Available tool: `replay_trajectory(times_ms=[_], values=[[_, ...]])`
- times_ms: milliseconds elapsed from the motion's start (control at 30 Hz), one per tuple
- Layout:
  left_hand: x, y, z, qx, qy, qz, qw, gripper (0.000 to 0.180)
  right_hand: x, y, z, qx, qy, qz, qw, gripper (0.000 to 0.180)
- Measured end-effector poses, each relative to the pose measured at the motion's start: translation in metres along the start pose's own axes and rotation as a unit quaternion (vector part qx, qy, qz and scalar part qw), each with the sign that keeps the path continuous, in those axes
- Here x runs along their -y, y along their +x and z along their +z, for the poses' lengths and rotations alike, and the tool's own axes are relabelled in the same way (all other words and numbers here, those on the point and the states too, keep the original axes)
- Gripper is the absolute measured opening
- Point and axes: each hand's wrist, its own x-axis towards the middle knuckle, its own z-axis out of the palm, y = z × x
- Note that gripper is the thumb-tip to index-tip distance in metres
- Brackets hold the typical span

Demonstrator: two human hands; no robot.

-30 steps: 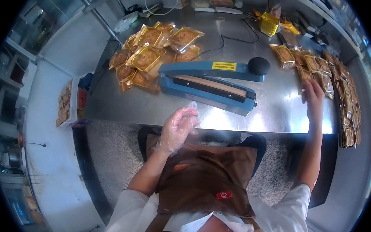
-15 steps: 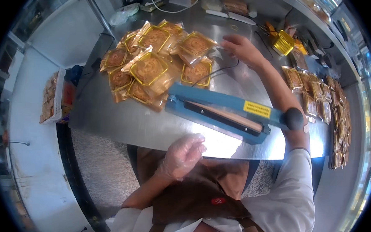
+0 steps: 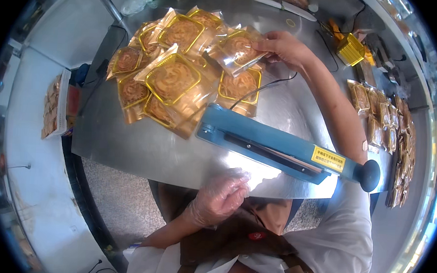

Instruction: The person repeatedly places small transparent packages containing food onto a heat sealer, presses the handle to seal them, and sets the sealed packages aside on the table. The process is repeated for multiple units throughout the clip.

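Since half a sec ago: right hand (image 3: 282, 47) has gone from flat over the pile to pinching one pastry packet (image 3: 237, 49), lifting its near edge off the heap. Left hand (image 3: 220, 198) barely shifted.

Packet: clear wrap, gold tray, round browned pastry inside. Held beyond the blue heat sealer (image 3: 282, 152), tilted, fingers closed on its right edge. It overlaps the pile of similar packets (image 3: 169, 79), which lies beyond and left of the sealer, some touching the sealer's far corner.

L hand: in thin clear glove, fingers loosely curled, holding nothing, at table edge just on the near side of the sealer.

Sealer arm is down, black knob (image 3: 370, 175) at its right end. Black cord (image 3: 260, 89) runs from behind the sealer toward the right hand. Steel table (image 3: 129, 146) under all. Right of the sealer: row of more packets (image 3: 377, 125); beyond that, a small gold box (image 3: 350, 49).
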Motion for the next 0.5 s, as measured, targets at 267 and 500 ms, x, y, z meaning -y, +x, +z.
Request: replay_trajectory(times_ms=[267,500], values=[[-0.003,0.001,-0.001,-0.004,0.055,0.0,0.998,0.027,0.012,-0.009,0.016,0.0,-0.028,0.004,1.0,0.053],[-0.003,0.004,0.0,-0.007,0.057,0.023,0.998,0.028,0.001,-0.006,0.008,0.011,-0.007,0.004,1.0,0.05]])
